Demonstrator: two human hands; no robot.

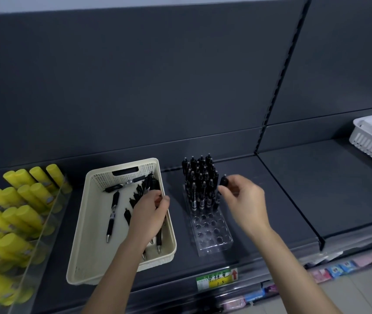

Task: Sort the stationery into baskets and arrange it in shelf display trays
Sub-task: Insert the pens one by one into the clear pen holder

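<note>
A slim black pen [224,181] is pinched upright by the curled fingers [226,193] of the right hand [248,202], just right of the clear plastic display tray [212,236] (far rows filled). Several black pens [154,183] are gripped by the left hand [150,211] inside the cream plastic basket [83,223], left of the tray on the dark shelf [282,189].

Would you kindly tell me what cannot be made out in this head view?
Head view:
Pens under the left hand in the cream basket: the hand covers them, count unclear.
Lower end of the pen pinched by the right hand: that hand hides it.
Shelf label writing: too small.
White basket: cut by the right edge.
</note>
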